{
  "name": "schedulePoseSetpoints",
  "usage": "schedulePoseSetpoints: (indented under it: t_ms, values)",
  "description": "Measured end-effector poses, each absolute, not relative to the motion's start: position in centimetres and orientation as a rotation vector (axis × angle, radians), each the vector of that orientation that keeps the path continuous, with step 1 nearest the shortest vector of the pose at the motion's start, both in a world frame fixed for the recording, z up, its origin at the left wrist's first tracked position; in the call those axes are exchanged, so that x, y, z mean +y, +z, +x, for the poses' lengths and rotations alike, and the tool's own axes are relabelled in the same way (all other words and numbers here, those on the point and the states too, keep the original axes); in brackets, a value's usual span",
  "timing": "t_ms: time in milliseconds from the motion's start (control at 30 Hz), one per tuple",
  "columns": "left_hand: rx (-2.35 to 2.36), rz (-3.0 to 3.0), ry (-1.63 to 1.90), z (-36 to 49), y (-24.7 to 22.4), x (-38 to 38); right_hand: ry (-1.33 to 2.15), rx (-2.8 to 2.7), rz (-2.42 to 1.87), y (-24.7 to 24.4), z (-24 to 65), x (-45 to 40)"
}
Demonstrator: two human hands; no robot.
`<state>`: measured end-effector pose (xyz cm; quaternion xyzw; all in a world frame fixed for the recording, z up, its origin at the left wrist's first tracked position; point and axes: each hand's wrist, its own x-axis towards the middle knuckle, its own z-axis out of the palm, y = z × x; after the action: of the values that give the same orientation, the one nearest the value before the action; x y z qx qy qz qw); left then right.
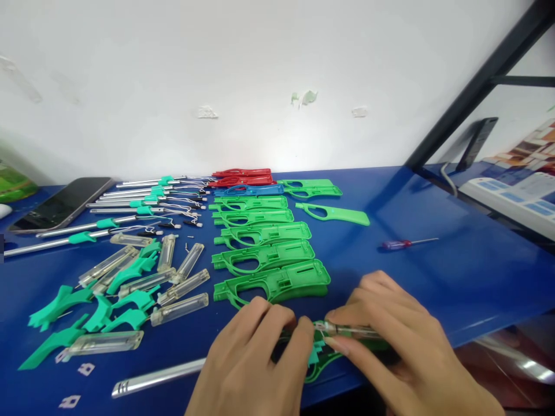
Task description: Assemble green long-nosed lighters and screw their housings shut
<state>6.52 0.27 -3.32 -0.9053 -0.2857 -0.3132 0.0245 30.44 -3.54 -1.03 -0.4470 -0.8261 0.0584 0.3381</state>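
My left hand (255, 358) is closed over a green lighter casing half (313, 375) at the front of the table. A silver metal tube (160, 377) sticks out to the left from under that hand. Inside the casing a teal trigger (315, 352) shows in part. My right hand (403, 341) pinches a clear lighter fuel tank (358, 331) between thumb and forefinger, its valve end close to the left fingertips. The tank lies over the casing; whether it is fully seated I cannot tell. My fingers hide much of the casing.
Several green casings (299, 280) are stacked behind my hands, with red ones (243, 173) and a blue one (260, 189) farther back. Metal tubes (56, 245), clear tanks (106, 344) and teal triggers (52, 346) lie left. A screwdriver (396, 245) lies right; a phone (63, 202) sits far left.
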Motion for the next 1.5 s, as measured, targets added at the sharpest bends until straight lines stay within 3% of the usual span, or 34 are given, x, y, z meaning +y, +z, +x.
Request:
schedulePoseSetpoints:
  t_ms: [1500]
  values:
    - [-0.790, -2.778, -1.019, 6.63, -2.71, 0.29, 0.071, -2.200, -1.056, -0.65, 30.55, -2.83]
